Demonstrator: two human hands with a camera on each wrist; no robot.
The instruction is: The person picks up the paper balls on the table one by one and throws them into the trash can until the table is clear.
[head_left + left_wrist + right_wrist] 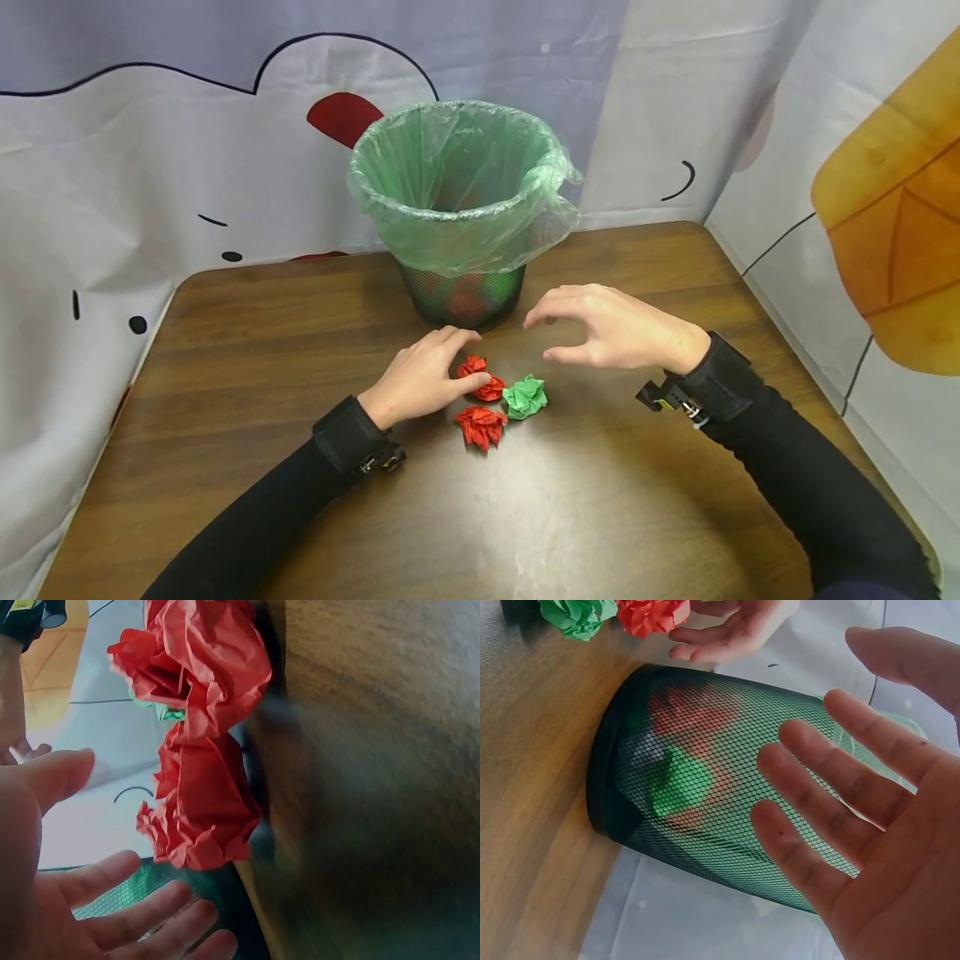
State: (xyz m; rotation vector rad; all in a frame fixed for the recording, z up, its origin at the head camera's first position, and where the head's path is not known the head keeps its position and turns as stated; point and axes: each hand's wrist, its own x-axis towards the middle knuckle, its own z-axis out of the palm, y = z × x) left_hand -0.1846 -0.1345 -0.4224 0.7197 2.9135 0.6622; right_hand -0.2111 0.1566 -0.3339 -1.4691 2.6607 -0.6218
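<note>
Two crumpled red paper balls, a farther one [491,388] and a nearer one [481,427], lie on the table beside a crumpled green paper ball [526,397]. My left hand [426,373] reaches over the farther red ball, thumb and fingers spread around it without gripping; in the left wrist view its fingers [150,915] are parted. To the right, my right hand [611,327] hovers with nothing in it, its fingers [817,780] extended in front of the bin in the right wrist view.
A dark mesh wastebasket [468,304] stands at the table's back, lined with a green plastic bag [465,237]. Red and green crumpled paper [679,784] shows through its mesh. A printed curtain [225,167] hangs behind the wooden table [300,533].
</note>
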